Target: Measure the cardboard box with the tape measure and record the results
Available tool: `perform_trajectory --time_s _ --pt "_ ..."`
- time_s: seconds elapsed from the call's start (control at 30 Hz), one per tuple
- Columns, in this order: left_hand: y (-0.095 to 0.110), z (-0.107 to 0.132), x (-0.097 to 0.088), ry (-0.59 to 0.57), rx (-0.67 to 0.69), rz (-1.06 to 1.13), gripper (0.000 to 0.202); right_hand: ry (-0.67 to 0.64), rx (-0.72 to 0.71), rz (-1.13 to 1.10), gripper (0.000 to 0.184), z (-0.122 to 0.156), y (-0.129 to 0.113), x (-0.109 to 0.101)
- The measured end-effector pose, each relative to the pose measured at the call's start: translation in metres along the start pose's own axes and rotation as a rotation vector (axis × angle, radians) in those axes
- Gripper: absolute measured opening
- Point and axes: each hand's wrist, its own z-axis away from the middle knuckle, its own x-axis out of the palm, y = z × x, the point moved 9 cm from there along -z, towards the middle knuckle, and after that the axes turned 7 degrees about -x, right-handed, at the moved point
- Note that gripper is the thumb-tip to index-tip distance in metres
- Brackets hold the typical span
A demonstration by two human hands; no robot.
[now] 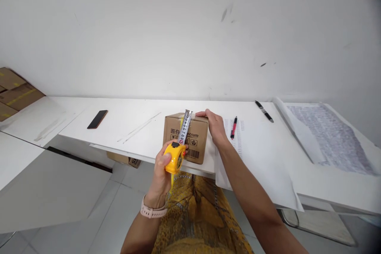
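Note:
My left hand (162,166) is closed around a yellow tape measure (175,158), its thumb on the case. The metal blade (185,127) is pulled out a short way and runs along the front of a small cardboard box (196,137), past its top edge. Printed lettering, symbols and a barcode mark the side of the box facing me. My right hand (216,125) rests against the box's upper right, with fingers stretched over its top toward the blade's tip. Some of its fingers are hidden. The box stands at the front edge of the white table (133,119).
Printed sheets (256,154) lie right of the box, with a red-and-black pen (233,127) on them. Farther right are a black pen (264,111) and handwritten paper (327,135). A dark phone (97,119) lies to the left. Cartons (19,93) are stacked at far left.

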Motion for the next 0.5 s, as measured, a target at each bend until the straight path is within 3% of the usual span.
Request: perform_trajectory --time_s 0.1,0.23,0.37,0.5 --pt "0.001 -0.002 0.002 -0.006 -0.008 0.006 0.049 -0.061 -0.068 0.016 0.060 0.005 -0.031 0.005" --pt "0.003 -0.002 0.003 -0.015 -0.037 0.016 0.048 -0.212 -0.276 0.065 0.056 0.015 -0.068 0.026" --pt "-0.005 0.003 -0.002 -0.009 -0.085 0.055 0.049 -0.224 -0.274 0.121 0.060 0.010 -0.066 0.031" --pt "-0.026 0.010 -0.009 0.022 -0.166 0.127 0.049 -0.249 -0.251 0.150 0.059 0.000 -0.062 0.031"
